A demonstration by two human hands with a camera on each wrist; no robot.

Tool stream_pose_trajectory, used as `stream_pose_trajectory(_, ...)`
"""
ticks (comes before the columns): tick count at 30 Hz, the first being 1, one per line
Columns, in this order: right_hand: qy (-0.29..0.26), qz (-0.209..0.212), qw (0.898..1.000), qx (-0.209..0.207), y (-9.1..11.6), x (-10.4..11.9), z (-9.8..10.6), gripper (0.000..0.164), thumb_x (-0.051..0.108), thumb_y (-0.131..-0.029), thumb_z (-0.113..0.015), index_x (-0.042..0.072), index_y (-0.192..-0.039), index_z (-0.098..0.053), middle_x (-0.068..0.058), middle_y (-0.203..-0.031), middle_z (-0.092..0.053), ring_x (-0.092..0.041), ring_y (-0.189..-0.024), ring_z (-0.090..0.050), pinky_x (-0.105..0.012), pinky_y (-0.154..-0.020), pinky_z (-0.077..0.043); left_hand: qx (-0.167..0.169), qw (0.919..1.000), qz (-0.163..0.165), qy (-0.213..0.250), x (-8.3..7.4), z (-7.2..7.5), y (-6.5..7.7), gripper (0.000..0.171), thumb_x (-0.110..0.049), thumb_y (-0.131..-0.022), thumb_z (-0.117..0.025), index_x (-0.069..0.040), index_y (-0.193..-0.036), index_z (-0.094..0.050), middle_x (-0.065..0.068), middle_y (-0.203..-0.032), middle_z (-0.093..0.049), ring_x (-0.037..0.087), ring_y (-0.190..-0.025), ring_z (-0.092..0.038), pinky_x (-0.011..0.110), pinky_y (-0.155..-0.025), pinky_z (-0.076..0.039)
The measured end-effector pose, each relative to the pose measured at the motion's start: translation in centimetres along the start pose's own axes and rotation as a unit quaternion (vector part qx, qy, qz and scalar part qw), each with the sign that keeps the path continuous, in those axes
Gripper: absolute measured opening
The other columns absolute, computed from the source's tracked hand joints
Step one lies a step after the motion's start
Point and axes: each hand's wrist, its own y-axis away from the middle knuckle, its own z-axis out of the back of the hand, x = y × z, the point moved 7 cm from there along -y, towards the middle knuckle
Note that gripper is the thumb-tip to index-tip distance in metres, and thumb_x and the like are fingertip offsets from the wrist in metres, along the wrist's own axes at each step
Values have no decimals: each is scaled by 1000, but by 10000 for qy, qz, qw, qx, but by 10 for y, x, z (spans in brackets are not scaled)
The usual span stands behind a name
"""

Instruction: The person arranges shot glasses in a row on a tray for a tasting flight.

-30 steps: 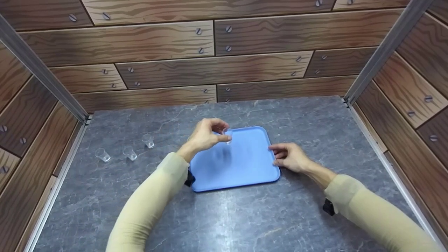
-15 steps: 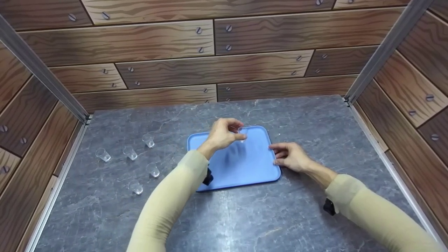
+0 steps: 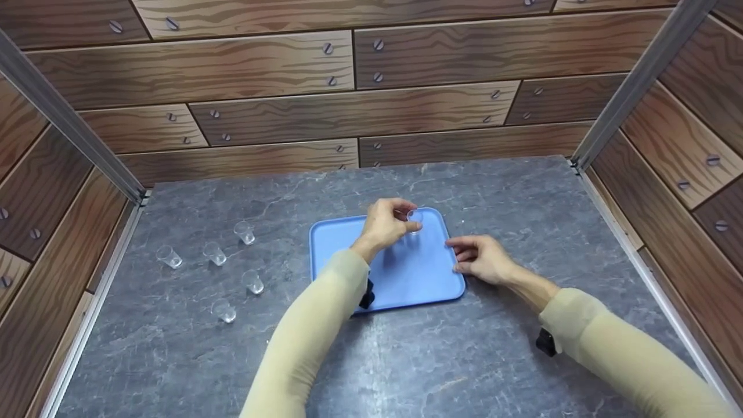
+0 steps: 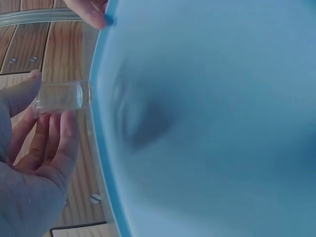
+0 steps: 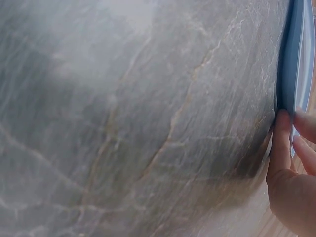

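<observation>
My left hand [image 3: 388, 223] pinches a small clear shot glass [image 3: 414, 219] between thumb and fingers. In the head view the glass is upright over the far right part of a blue tray [image 3: 418, 278]. The left wrist view shows the glass [image 4: 61, 96] with its base near the tray's rim [image 4: 101, 138]; I cannot tell whether they touch. My right hand [image 3: 486, 259] holds the tray's right edge. In the right wrist view its fingers [image 5: 281, 143] lie on either side of the rim.
On the left of the grey marbled table [image 3: 406, 366] stand several more clear shot glasses [image 3: 215, 254], apart from each other. Wood-print walls [image 3: 278, 122] close off the back and sides, with metal posts [image 3: 638, 81] at the corners.
My left hand has carried the shot glass to the right over the tray, more slowly of late. Two glasses hidden by the left arm now show. The right hand and tray stay put.
</observation>
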Motion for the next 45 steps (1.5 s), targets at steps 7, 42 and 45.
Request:
stream_pose_trajectory(7,38,-50,10000,1,0,1,1,57,-8,-91,-84,-11,-145,-67,-31,-122,-76,-20,-103,-75,-13,-80,-59,-202,9991,353,-103,2,-9,-6,38,-14,-98,-89,-14,-135,-81,6,-121,-79,16,-107,-69,33,-93,-60)
stream_pose_trajectory(42,-86,-39,10000,-12,-1,1,0,57,-8,-91,-84,-12,-146,-67,-32,-124,-74,-29,-107,-75,-12,-81,-58,-525,9957,95,-756,-4,-23,-12,40,-20,-98,-88,-12,-136,-80,7,-125,-82,21,-113,-73,39,-106,-61)
stream_pose_trajectory(45,-118,-73,9999,-5,0,-1,0,57,-9,-91,-84,-12,-146,-66,-33,-124,-74,-30,-108,-76,-12,-81,-58,-497,9955,32,-804,-6,-23,-12,41,-21,-98,-89,-11,-136,-79,8,-128,-82,23,-117,-75,39,-108,-60)
